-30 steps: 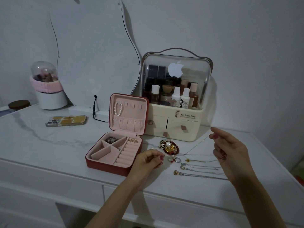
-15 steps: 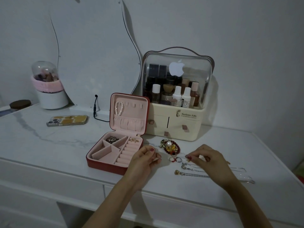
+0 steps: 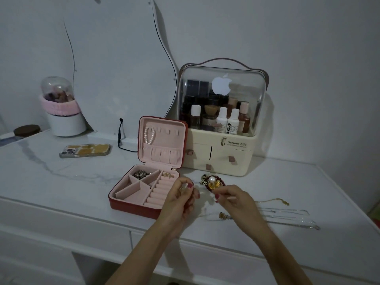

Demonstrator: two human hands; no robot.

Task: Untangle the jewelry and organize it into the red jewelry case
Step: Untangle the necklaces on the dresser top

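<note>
Right now I have the red jewelry case (image 3: pixel 131 204) open on the worktop (image 3: pixel 61 182), its lid propped upright at the back so the pink compartments face me and both hands can drop pieces in without reaching over anything. A pearl bracelet (image 3: pixel 149 135) hangs from a hook inside the lid, a dark silvery piece (image 3: pixel 140 174) sits in the rear triangular compartment, and some small gold pieces (image 3: pixel 168 175) lie at the top of the ring rolls; the other compartments look bare. My left hand (image 3: pixel 178 200) hovers just over the case's right front corner, its grip narrow, thumb and forefinger pinched on something small and pale that I cannot make out clearly, perhaps a ring. My right hand (image 3: pixel 234 199) is just beside it, fingers curled low toward the worktop with a narrow grip; whether it is pinching a chain or only reaching I cannot tell. The cluster of jewelry (image 3: pixel 212 182), with a pearl, gold bits and dark red beads, lies just beyond both hands, between them and the cream cosmetic box (image 3: pixel 222 159). Several thin chains (image 3: pixel 287 218) are laid out side by side to the right of my right hand, I judge so that they stay separate once untangled. So the piece in my left grip is practically at the case, while the cluster and chains wait close to my right
</note>
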